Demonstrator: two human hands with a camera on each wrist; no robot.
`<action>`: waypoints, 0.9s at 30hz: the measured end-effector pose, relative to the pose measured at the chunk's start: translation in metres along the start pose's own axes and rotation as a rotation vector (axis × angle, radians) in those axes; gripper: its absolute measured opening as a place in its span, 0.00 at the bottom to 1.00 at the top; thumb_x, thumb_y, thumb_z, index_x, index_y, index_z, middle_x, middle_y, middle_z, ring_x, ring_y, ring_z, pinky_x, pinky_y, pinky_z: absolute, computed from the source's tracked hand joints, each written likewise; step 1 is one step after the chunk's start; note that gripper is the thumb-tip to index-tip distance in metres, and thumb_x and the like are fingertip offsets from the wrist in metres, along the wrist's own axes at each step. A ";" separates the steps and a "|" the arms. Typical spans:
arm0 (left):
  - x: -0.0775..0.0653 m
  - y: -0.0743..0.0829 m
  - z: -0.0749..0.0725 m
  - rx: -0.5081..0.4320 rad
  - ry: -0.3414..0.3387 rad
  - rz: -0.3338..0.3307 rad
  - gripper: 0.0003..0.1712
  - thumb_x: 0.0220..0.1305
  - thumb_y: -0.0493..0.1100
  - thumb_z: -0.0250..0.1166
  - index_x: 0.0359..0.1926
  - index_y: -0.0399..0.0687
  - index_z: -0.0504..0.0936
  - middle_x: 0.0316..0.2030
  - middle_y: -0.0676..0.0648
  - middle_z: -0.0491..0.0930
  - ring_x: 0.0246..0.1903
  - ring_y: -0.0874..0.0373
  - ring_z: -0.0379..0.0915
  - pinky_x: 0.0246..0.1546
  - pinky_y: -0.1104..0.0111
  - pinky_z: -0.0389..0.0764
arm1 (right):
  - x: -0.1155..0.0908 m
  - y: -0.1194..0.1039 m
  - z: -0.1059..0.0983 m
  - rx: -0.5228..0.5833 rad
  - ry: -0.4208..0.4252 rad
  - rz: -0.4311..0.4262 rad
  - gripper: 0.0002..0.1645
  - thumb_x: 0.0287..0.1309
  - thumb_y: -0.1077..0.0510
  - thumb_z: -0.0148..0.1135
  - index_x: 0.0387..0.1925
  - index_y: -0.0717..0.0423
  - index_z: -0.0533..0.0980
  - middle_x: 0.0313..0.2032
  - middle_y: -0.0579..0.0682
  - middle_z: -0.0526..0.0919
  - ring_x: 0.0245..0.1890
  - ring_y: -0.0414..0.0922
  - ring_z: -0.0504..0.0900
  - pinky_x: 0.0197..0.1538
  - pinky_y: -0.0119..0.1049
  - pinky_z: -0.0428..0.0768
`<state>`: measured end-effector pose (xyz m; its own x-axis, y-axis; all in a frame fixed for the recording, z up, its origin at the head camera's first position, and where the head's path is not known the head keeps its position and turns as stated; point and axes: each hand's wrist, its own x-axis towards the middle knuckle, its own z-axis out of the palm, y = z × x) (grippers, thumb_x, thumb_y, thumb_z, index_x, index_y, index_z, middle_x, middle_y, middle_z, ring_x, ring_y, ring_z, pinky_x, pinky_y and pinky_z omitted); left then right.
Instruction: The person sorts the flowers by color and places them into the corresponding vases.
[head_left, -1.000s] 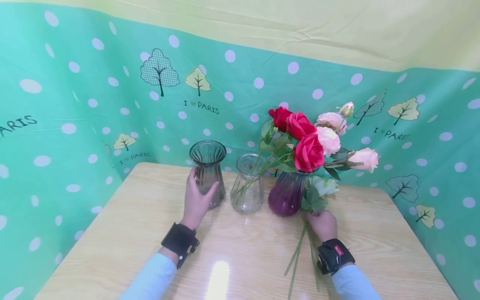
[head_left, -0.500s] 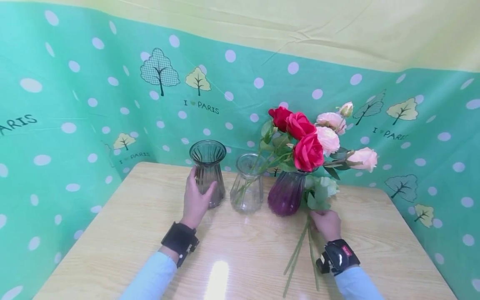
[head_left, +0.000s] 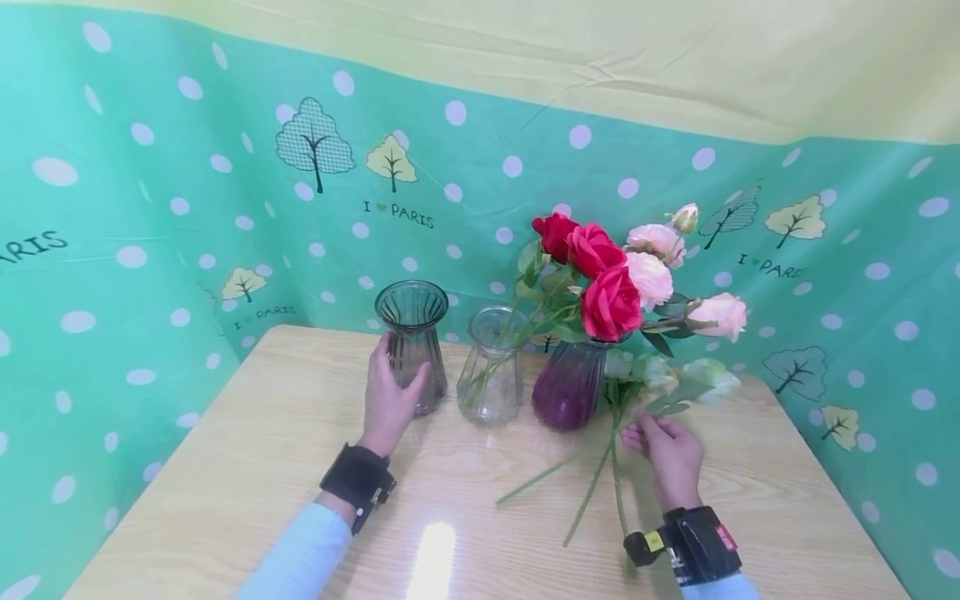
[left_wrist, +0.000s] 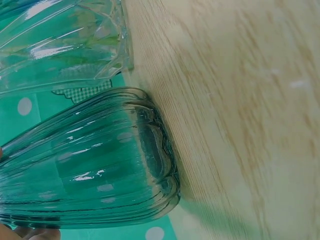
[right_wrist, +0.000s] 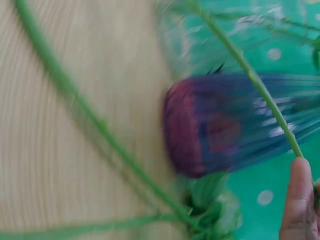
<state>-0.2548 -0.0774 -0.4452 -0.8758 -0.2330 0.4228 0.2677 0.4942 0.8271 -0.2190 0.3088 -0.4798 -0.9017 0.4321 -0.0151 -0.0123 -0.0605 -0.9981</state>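
Observation:
My left hand (head_left: 390,404) holds the smoky grey ribbed glass vase (head_left: 412,346), which stands upright on the table; some fingers are hidden behind it. In the left wrist view the base of this vase (left_wrist: 90,165) sits on the wood, with fingertips (left_wrist: 37,234) at its side. My right hand (head_left: 675,458) pinches the stem of a white-green artificial flower (head_left: 705,382), its head pointing right. In the right wrist view that green stem (right_wrist: 255,77) runs from my thumb (right_wrist: 300,195) across the purple vase. Other pale flowers (head_left: 652,372) lie beside that vase, stems toward me.
A clear glass vase (head_left: 491,400) holds red roses (head_left: 611,304) leaning right. Right of it stands a purple vase (head_left: 566,396) with pink flowers (head_left: 648,279). A green dotted curtain (head_left: 247,192) hangs close behind the wooden table (head_left: 300,450).
My right hand has moved right, drawing one pale flower apart from the others; its stem now slants left over the table. The left hand stays on the grey vase.

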 end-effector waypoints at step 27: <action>0.000 0.001 -0.001 0.010 0.003 0.036 0.47 0.60 0.50 0.63 0.71 0.39 0.48 0.68 0.35 0.54 0.67 0.42 0.53 0.68 0.49 0.60 | -0.089 -0.129 0.090 0.876 0.118 -0.320 0.11 0.51 0.66 0.66 0.31 0.73 0.76 0.22 0.61 0.84 0.24 0.50 0.86 0.34 0.41 0.85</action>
<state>-0.2541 -0.0776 -0.4440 -0.8643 -0.2173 0.4537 0.2953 0.5110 0.8073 -0.1756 0.1975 -0.3441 -0.7501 0.6310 0.1980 -0.6161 -0.5580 -0.5559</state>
